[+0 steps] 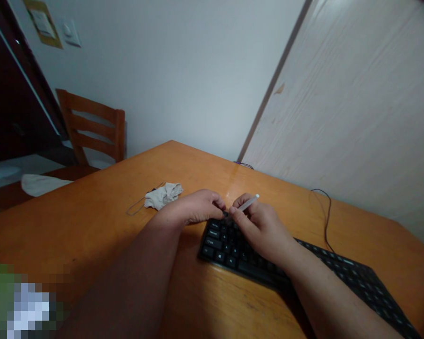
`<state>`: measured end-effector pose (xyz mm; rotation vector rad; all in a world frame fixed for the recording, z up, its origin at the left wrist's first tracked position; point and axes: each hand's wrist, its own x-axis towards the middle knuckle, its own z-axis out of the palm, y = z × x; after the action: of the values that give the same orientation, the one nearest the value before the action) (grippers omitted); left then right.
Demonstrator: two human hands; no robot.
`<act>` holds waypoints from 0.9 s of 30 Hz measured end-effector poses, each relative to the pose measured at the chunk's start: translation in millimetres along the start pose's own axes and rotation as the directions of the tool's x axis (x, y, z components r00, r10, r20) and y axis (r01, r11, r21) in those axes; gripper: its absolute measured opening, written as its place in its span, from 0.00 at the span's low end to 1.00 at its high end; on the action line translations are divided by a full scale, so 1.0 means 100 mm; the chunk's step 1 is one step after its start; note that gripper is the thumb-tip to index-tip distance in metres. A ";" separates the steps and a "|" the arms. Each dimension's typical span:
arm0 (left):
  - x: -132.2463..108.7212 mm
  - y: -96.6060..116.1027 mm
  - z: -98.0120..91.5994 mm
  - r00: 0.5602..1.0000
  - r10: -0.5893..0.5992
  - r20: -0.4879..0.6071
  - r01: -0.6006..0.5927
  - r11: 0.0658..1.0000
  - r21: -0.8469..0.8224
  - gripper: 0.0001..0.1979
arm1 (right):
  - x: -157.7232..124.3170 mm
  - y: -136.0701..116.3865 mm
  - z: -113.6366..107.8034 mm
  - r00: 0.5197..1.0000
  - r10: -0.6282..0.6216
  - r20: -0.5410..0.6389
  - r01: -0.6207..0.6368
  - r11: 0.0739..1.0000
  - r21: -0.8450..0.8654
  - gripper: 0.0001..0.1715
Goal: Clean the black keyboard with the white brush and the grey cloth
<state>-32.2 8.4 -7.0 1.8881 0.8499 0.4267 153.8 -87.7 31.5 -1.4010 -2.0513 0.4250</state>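
A black keyboard (229,249) lies slantwise on the orange wooden table (92,226). My right hand (261,226) is closed in a pinch round a thin white stick (249,202), whose lower tip points down at the keyboard's upper left corner. My left hand (194,207) rests at that same corner with its fingers curled, the fingertips touching the top row of keys beside the stick's tip. What, if anything, those fingers hold is hidden.
A crumpled pale cloth (162,194) with a thin loop lies on the table left of my hands. The keyboard's dark cable (327,212) runs along the right wall. A wooden chair (92,127) stands behind the table's far left edge.
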 end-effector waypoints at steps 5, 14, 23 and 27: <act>0.00 0.02 0.02 0.999 -0.038 -0.026 0.038 0.999 -0.016 0.11 | 0.02 0.02 -0.03 0.996 0.059 -0.063 -0.055 0.996 0.063 0.13; -0.02 0.04 0.01 0.999 -0.024 -0.041 0.023 1.000 -0.006 0.10 | 0.02 0.03 0.00 0.999 0.033 -0.037 -0.031 0.997 0.064 0.12; 0.00 0.03 0.00 1.000 -0.011 0.004 0.011 0.999 -0.031 0.08 | 0.03 0.06 -0.01 1.000 0.023 0.004 -0.023 0.993 0.117 0.11; -0.01 0.03 0.01 1.000 -0.016 0.000 0.016 0.999 -0.045 0.09 | 0.03 0.06 -0.01 0.998 0.045 -0.053 -0.040 0.996 0.083 0.11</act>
<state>-30.9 6.6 -4.4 1.8384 0.8488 0.4328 158.1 -82.9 29.1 -1.3940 -1.9414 0.4777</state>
